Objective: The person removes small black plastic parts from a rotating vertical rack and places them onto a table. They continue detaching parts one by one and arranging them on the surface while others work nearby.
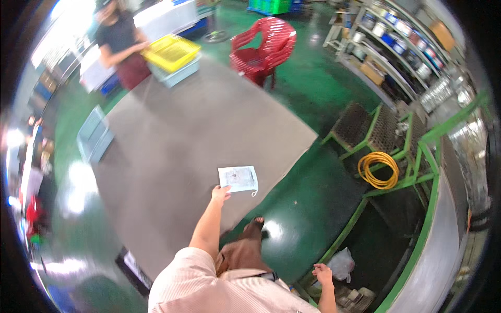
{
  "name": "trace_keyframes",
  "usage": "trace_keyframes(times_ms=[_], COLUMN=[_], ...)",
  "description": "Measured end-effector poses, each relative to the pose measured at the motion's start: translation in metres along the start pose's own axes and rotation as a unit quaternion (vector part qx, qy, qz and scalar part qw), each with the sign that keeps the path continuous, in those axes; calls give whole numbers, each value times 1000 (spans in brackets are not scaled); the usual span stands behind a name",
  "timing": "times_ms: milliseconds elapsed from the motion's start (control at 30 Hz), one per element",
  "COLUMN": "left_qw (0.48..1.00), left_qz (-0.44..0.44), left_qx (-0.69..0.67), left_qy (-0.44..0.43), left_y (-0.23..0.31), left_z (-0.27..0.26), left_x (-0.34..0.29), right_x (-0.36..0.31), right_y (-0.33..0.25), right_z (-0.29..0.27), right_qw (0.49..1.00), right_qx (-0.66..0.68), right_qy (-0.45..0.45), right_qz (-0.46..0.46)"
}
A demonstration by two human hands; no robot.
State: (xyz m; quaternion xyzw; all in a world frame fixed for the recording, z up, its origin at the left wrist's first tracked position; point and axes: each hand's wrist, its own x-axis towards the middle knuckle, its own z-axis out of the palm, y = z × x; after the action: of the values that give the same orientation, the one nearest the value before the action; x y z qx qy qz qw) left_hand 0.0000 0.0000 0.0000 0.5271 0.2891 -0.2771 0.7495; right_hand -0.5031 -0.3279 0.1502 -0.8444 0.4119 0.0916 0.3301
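Observation:
My left hand [221, 193] reaches out over the large grey table. Its fingers pinch the near left corner of a flat, pale blue pouch [239, 178], which has a darker print and a small white loop of cord at its near right corner. The pouch appears to lie on or just above the tabletop [198, 130] near the right edge; the gap cannot be judged. My right hand [322, 272] hangs low at my right side, fingers loosely apart and holding nothing visible. Beside it, lower down, is a whitish plastic bag [342, 264].
Across the table a person [120, 41] touches a yellow basket [171, 52] stacked on a light blue one [176, 74]. Another blue basket [95, 136] stands at the left edge. Stacked red chairs [265, 47], green-framed steps [376, 128] with a coiled yellow hose [378, 170] and shelves [399, 44] stand right.

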Motion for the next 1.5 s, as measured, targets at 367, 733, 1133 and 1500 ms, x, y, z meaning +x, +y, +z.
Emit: trace_keyframes(times_ms=[367,733,1133,1500], left_qw=[945,903,708,433], left_qz=[172,238,419,322], left_qx=[-208,166,562,841], left_qy=[186,315,79,-37], left_y=[50,107,-2,196], left_z=[64,-9,19,-82], left_x=[-121,-72,-136,-48], right_x=[226,230,104,39], right_y=[-41,-54,-66,-108], right_z=[-272,-171,-49,135], right_qw=[993,992,988,999], right_qx=[-30,31,88,23], right_qy=[-99,-118,-117,-23], right_qz=[-59,-37,52,26])
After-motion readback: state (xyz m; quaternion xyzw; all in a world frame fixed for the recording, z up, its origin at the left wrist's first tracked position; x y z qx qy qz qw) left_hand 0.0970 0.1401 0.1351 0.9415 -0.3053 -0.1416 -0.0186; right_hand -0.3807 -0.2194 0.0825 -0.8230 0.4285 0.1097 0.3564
